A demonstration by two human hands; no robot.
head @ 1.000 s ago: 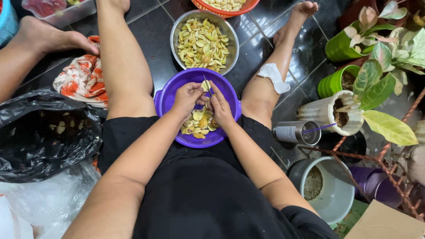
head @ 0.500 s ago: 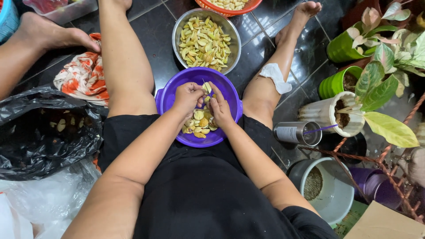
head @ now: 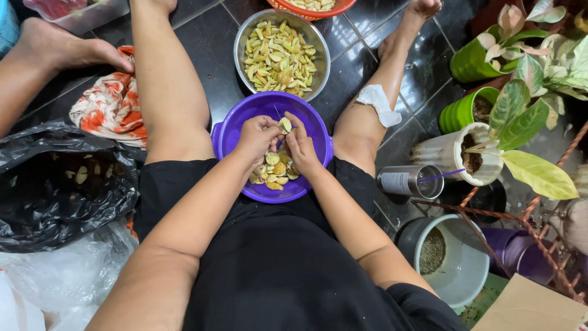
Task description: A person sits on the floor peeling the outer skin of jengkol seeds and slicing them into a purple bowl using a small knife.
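I sit on a dark tiled floor with a purple bowl (head: 233, 132) between my legs. Pale yellow seeds (head: 274, 168) lie in its bottom. My left hand (head: 257, 138) and my right hand (head: 301, 144) meet over the bowl and together pinch one pale seed (head: 285, 124) at the fingertips. A thin blade seems to stick up from the left hand beside the seed. Beyond the purple bowl stands a metal bowl (head: 321, 52) full of peeled yellow pieces (head: 278, 55).
An open black plastic bag (head: 55, 184) with scraps lies at the left, beside an orange patterned cloth (head: 110, 104) and another person's foot (head: 67, 49). Potted plants (head: 520, 104), a metal cup (head: 407, 181) and a white bucket (head: 459, 270) crowd the right. A red basket (head: 312, 9) sits at the top.
Both hands stay over the purple bowl working the same seed; fingers shift only slightly. The view has drifted a little.
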